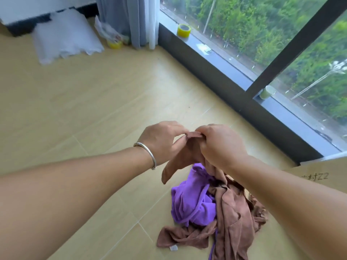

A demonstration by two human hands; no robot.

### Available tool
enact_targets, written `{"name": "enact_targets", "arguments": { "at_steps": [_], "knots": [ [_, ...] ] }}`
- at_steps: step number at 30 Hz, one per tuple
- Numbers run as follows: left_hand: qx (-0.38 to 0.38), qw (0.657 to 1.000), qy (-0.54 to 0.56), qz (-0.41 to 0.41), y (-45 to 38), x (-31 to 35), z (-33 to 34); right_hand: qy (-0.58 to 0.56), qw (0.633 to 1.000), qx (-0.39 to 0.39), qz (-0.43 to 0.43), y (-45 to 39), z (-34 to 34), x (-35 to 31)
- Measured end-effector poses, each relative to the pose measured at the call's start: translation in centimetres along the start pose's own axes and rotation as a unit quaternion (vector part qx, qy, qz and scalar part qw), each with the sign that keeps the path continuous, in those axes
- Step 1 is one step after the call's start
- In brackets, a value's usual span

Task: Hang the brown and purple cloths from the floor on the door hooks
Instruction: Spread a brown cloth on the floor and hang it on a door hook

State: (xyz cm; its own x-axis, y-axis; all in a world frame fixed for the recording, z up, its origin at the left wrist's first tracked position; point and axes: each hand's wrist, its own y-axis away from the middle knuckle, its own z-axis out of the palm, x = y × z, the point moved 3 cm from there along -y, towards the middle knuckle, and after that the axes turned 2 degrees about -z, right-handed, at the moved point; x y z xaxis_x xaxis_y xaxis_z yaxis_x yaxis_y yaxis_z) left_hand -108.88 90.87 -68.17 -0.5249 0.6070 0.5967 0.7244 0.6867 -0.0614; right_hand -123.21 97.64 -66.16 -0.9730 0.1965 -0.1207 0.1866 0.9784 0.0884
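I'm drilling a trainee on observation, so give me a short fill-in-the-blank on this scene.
1. Both hands, left hand and right hand, pinch a ____ cloth.
2. The purple cloth lies on the ____.
3. A silver bangle circles the ____ wrist.
4. The tape roll on the window sill is ____.

Missing: brown; floor; left; yellow
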Motion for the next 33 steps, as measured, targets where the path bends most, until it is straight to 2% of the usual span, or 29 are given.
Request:
{"name": "enact_targets", "arguments": {
  "at_steps": [8, 10, 16, 20, 25, 28, 33],
  "knots": [
    [0.012, 0.996, 0.012, -0.087, 3.1, -0.1, -10.4, -0.034, 0.996, 0.062, -0.058, -2.1, -11.6, -7.9],
    [0.037, 0.994, 0.018, -0.097, 4.7, 0.0, -12.0, -0.043, 0.994, 0.067, -0.079, -2.3, -13.5, -10.5],
    [0.128, 0.978, -0.013, -0.165, 8.5, -0.3, -15.9, -0.024, 0.983, 0.055, -0.175, -1.1, -16.5, -16.8],
    [0.143, 0.96, -0.057, -0.233, 12.6, -0.6, -18.5, -0.002, 0.964, 0.032, -0.265, 1.4, -17.6, -20.5],
    [0.178, 0.944, -0.09, -0.262, 19.1, 1.5, -19.6, -0.005, 0.941, 0.021, -0.338, 6.3, -18.9, -23.7],
    [0.193, 0.921, -0.105, -0.322, 23.7, 2.2, -19.4, -0.004, 0.918, 0.006, -0.395, 10.0, -19.7, -25.1],
    [0.199, 0.852, -0.133, -0.465, 33.7, 0.5, -19.1, -0.048, 0.873, -0.008, -0.485, 16.4, -20.1, -26.8]
  ]
}}
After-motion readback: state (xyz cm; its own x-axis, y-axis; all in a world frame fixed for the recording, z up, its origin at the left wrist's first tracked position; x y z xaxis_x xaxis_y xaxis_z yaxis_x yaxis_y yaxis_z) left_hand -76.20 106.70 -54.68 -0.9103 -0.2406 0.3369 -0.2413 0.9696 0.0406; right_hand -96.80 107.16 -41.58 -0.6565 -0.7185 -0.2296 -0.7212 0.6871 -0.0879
